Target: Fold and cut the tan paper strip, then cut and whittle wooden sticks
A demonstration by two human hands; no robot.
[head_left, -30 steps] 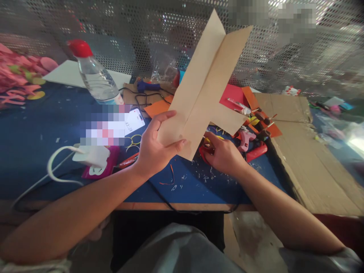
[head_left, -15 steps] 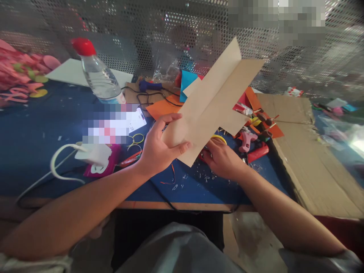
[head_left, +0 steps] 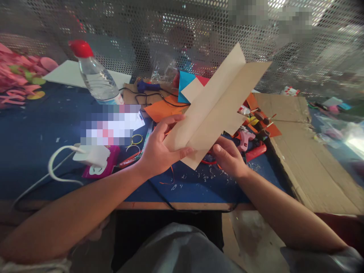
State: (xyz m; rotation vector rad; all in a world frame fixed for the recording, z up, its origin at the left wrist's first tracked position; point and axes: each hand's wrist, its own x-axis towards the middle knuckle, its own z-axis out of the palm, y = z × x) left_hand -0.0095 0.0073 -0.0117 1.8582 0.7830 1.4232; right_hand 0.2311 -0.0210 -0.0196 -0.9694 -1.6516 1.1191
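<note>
My left hand (head_left: 163,149) grips the lower left end of a beige folded card (head_left: 218,102), thumb in front and fingers along its left edge. The card has a lengthwise crease and slants up to the right, above the table. My right hand (head_left: 229,157) is beside the card's lower right edge, its fingers curled and partly hidden; what they hold cannot be made out. Just left of it, a red curved piece (head_left: 209,162) shows under the card. A pink glue gun (head_left: 245,139) and a red-handled tool (head_left: 256,152) lie to its right.
A red-capped water bottle (head_left: 99,77), a lit phone (head_left: 138,120) and a white charger on a magenta power strip (head_left: 88,171) are at left. Orange paper (head_left: 162,110) lies behind the card. Cardboard (head_left: 307,159) covers the right side. Perforated metal (head_left: 142,34) stands at the back.
My right hand has turned, its thumb now showing, and shifted slightly right. The yellow ring near it is out of sight. The card has moved slightly right in my left hand.
</note>
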